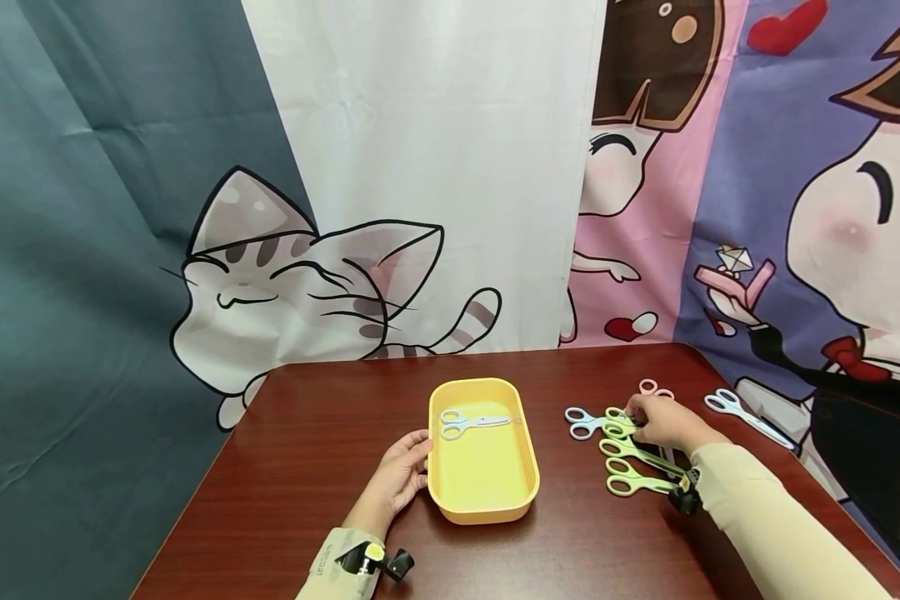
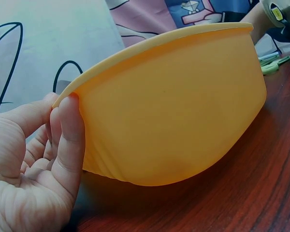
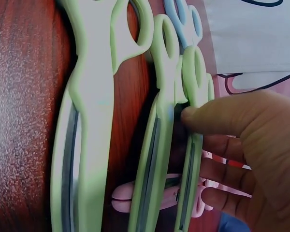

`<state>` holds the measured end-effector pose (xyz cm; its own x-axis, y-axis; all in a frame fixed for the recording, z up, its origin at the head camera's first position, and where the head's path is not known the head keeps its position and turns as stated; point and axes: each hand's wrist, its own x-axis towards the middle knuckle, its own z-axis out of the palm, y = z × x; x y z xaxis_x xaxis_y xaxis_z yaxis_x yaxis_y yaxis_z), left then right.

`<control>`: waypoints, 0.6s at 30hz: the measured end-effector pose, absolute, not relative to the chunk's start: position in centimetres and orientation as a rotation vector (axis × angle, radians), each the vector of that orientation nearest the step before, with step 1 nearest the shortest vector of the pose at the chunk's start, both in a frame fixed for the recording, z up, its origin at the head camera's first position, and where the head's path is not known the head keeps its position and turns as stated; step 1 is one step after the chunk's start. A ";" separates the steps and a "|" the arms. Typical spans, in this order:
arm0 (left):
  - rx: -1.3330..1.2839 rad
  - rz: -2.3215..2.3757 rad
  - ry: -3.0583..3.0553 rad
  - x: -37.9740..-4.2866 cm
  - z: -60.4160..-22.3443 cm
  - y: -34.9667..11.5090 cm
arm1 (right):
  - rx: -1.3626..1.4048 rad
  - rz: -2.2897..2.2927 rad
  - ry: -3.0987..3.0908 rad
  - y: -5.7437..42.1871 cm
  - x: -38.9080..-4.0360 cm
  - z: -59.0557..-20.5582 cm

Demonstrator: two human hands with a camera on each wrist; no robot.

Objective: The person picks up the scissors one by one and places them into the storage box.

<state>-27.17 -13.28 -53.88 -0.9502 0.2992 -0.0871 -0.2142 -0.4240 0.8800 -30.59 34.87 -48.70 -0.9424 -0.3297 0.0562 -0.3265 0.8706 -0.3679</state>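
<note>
My left hand [image 1: 399, 473] pinches the left rim of a yellow plastic tray [image 1: 480, 487], thumb and fingers on its edge. Inside the tray lies one pair of pale blue scissors [image 1: 465, 423]. Over the scissors at the right, my right hand [image 1: 671, 421] holds the farthest of the green scissors [image 3: 197, 145], its thumb on one side and fingers on the other. Two more green scissors [image 1: 645, 457] lie alongside, nearer my body. Pink scissors [image 3: 168, 195] run crosswise beneath the green ones, partly hidden by them and the hand.
Light blue scissors [image 1: 581, 423] lie left of the green handles. Another light blue pair [image 1: 750, 417] lies by the right edge of the dark red table [image 1: 307, 433]. A printed cloth backdrop [image 1: 435, 167] hangs behind the table.
</note>
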 end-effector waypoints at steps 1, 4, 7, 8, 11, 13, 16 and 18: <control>0.120 2.417 1.480 -27.2 -53.9 -13.3 | -0.538 -0.592 3.033 34.9 -30.6 -48.8; 0.122 2.416 1.487 -27.2 -53.9 -13.2 | -0.527 -0.596 3.026 35.0 -30.7 -49.0; 0.115 2.412 1.488 -27.2 -53.8 -13.2 | -0.514 -0.598 3.014 35.0 -30.7 -49.0; 0.111 2.412 1.485 -27.3 -53.7 -13.2 | -0.511 -0.597 3.011 34.9 -30.7 -49.0; 0.088 2.413 1.484 -27.2 -53.7 -13.2 | -0.503 -0.596 3.009 34.7 -30.7 -48.9; 0.073 2.417 1.487 -27.2 -53.7 -13.1 | -0.506 -0.598 3.008 34.5 -30.7 -48.9; 0.057 2.426 1.493 -27.1 -53.8 -12.9 | -0.520 -0.599 3.009 34.1 -30.9 -48.8; 0.056 2.427 1.495 -27.2 -53.9 -12.9 | -0.523 -0.596 3.013 33.9 -31.1 -48.8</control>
